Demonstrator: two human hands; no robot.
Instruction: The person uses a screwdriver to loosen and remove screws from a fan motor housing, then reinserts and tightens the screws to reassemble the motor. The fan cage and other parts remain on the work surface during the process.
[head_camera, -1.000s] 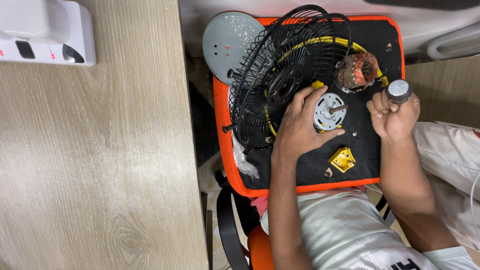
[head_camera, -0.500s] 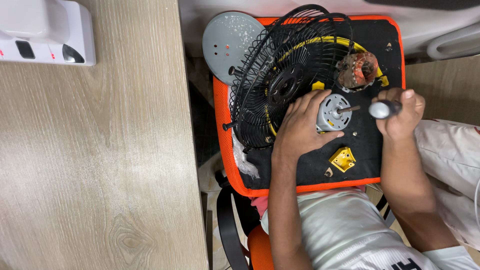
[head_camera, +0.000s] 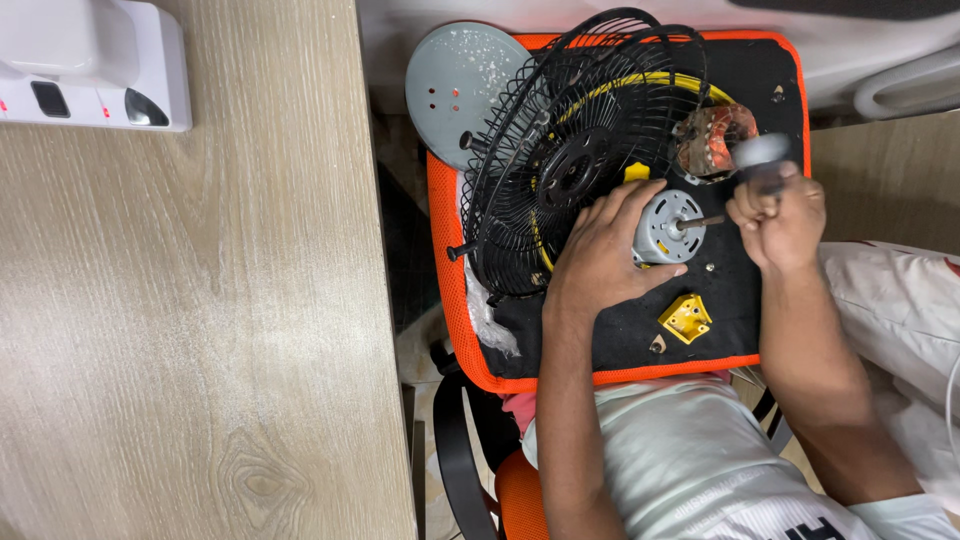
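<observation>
Motor (head_camera: 665, 225) seemingly under left hand (head_camera: 605, 250).

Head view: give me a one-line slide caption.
Left hand steadies a small motor on a black pad while right hand drives a screwdriver into it.

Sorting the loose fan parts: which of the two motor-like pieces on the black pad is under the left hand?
The silver round motor, gripped by the left hand; the copper-wound one lies untouched beyond the right hand.

One head-worn camera looks straight down — close over the lap, where a black pad (head_camera: 720, 330) with an orange rim lies — with the wooden desk (head_camera: 180, 330) filling the left.
</observation>
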